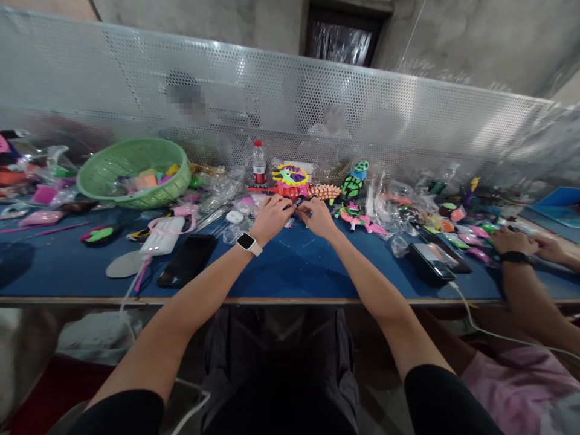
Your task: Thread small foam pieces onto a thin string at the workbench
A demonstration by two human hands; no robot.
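The left hand [272, 216] and the right hand [318, 217] meet over the counter [290, 275], fingertips bent toward each other. Both grips are pinched on a small dark piece [298, 204] between them; its shape is too small to make out. It sits in front of the person, toward the far side of the counter. A pale watch [246, 241] is on the left wrist.

Just beyond the fingers lies a red figure [290, 190] with a yellow-edged purple crest, and beside it, to the right, an orange spiky figure [324, 192]. Farther right stands a green and black turtle [352, 182], with a pink and green figure [353, 215] lying nearer. Behind the left hand a bottle [258, 163] with a red cap stands upright.

To the left a dark phone [188, 261] lies flat near the counter's front edge, next to a white power bank [163, 235] with a cable. Past them is a green basket [161, 198] with colored packets inside.

On the right, a black box [430, 264] rests near another person's hands [516, 241], which are among small bright packets [480, 241]. A perforated metal screen [281, 90] runs along the back.
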